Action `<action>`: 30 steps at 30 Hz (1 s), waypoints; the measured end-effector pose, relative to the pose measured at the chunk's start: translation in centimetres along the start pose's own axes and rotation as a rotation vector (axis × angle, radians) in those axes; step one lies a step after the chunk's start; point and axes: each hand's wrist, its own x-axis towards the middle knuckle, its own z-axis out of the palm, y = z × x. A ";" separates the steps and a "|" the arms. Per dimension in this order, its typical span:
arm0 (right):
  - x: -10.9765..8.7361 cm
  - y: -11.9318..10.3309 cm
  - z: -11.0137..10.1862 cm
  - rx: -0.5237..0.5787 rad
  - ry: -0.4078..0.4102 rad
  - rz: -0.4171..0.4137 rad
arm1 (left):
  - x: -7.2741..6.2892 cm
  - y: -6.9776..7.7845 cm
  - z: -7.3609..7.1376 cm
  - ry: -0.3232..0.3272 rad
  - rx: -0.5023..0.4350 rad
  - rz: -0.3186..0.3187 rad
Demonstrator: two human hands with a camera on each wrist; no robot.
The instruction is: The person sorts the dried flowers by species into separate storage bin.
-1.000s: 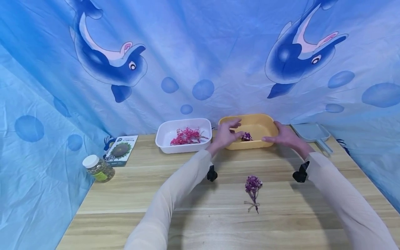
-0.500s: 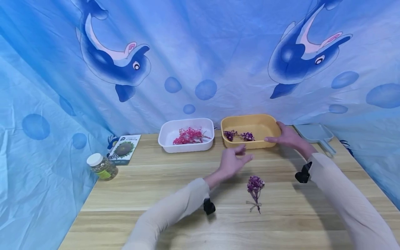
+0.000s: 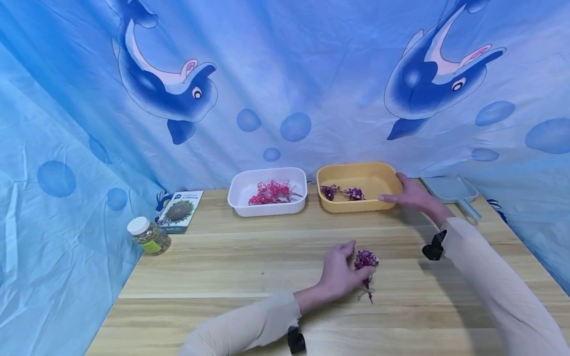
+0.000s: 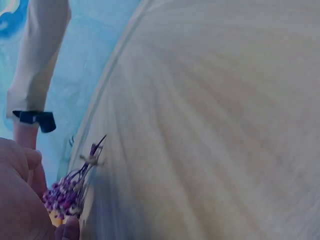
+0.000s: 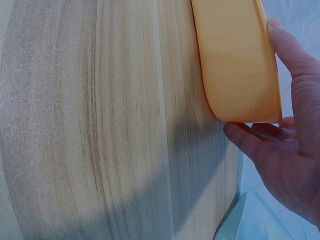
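Observation:
On the wooden table lies a small bunch of dried purple flowers (image 3: 366,257), its stems tied with twine. My left hand (image 3: 340,272) is around the flower heads with thumb and fingers apart, the thumb crossing just below the blossoms. In the left wrist view the flowers (image 4: 65,197) show between the thumb and fingertips. My right hand (image 3: 416,195) grips the right end of a yellow plastic tub (image 3: 356,205), thumb at the rim and fingers against the end wall (image 5: 245,90). Purple flower bunches (image 3: 338,193) lie inside that tub.
Left of the yellow tub stands a white tub (image 3: 269,211) with pink dried flowers (image 3: 272,192). A grey-blue dustpan (image 3: 451,189) lies at the back right. At the left are a white-lidded jar (image 3: 151,239) and a sunflower packet (image 3: 179,211). A blue dolphin curtain (image 3: 285,89) backs the table.
My left hand has left the yellow tub and come forward to the purple bunch on the table, leaving flowers in the tub. The right hand stays on the tub's end.

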 end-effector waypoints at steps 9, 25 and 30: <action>0.0 0.2 0.1 -0.017 -0.005 0.005 | -1.6 1.0 1.2 -0.032 0.155 -0.101; -0.1 0.1 0.0 -0.023 0.006 -0.008 | -0.8 0.8 2.3 -0.017 0.275 -0.067; 0.1 0.1 0.0 -0.021 0.002 -0.010 | -0.7 0.4 2.0 -0.012 0.274 0.006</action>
